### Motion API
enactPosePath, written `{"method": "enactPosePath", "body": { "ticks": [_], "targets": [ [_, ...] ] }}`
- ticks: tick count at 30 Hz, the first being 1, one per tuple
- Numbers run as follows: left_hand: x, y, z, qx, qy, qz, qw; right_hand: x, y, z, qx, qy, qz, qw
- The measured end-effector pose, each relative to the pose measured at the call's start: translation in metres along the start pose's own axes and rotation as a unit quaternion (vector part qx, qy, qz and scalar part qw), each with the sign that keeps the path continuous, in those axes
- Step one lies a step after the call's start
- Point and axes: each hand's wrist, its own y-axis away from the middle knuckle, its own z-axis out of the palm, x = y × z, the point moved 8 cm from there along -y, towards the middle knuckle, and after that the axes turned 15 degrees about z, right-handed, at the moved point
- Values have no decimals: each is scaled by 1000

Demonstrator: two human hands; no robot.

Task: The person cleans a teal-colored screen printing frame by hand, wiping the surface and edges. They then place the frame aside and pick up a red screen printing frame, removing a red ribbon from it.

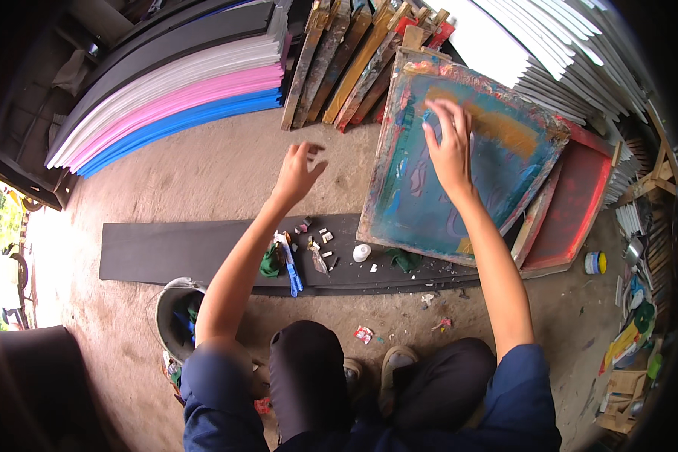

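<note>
My right hand (451,147) is raised over a paint-stained screen-printing frame (422,177) with a blue-green mesh. Its fingers are loosely bent, the thumb stands apart, and nothing is in it; I cannot tell whether it touches the mesh. To the left of the frame, my left hand (297,177) hovers with curled, parted fingers and holds nothing. A black sheet (166,248) lies across the floor in front of me, partly under the frame. On it are a blue-handled cutter (294,275), a green cloth (270,261), a small white container (361,253) and white scraps (327,236).
A red-meshed frame (569,203) leans beside the first. Behind stand wooden frames (346,71) and stacked black, white, pink and blue sheets (203,105). White sheets (497,45) fill the far right. A bucket (163,320) is by my left arm, a yellow-blue tin (595,263) at right.
</note>
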Motion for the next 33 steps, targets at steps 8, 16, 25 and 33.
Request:
{"method": "enactPosePath", "body": {
  "ticks": [8,16,25,33],
  "targets": [
    [66,-125,-3,128,107,91,982,-32,-69,17,52,118,-129,983],
    [134,-166,-21,142,-46,265,952,-12,-78,0,42,40,-111,992],
    [131,-172,-6,149,-24,209,966,-9,-85,-3,-1,19,-81,997],
    [148,-155,-6,177,-123,275,937,-8,-57,-11,32,-58,-65,996]
  ]
}}
